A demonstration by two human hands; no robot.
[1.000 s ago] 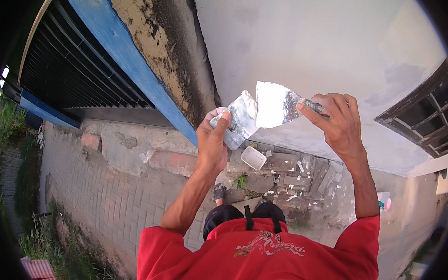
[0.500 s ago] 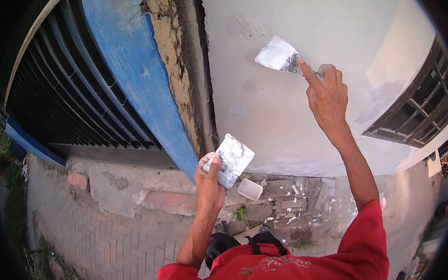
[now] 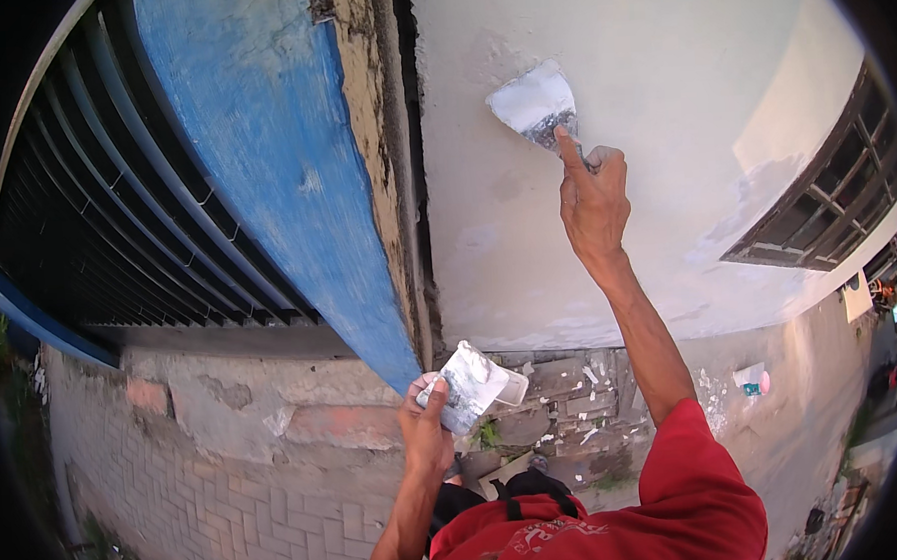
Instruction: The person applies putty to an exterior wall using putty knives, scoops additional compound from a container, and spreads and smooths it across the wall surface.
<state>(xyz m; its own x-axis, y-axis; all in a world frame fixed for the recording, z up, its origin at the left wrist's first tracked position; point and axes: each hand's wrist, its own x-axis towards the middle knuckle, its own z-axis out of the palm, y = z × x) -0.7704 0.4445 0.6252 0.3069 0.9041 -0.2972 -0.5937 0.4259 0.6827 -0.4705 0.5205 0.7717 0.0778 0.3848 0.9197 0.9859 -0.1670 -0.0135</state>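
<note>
Scraper [image 3: 534, 100] against or just off the pale wall [image 3: 665, 200], gripped in the fingers of the right hand [image 3: 596, 205], would likely spread best at a low, even slant, while the left hand's [image 3: 426, 428] fingers pinch a smeared plate [image 3: 472, 387]

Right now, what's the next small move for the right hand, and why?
Probably have the right hand press its spatula lightly to the wall: the blade looks white-coated, appears beside a patchy area, and the index finger lies on its base; contact is unclear.
</note>
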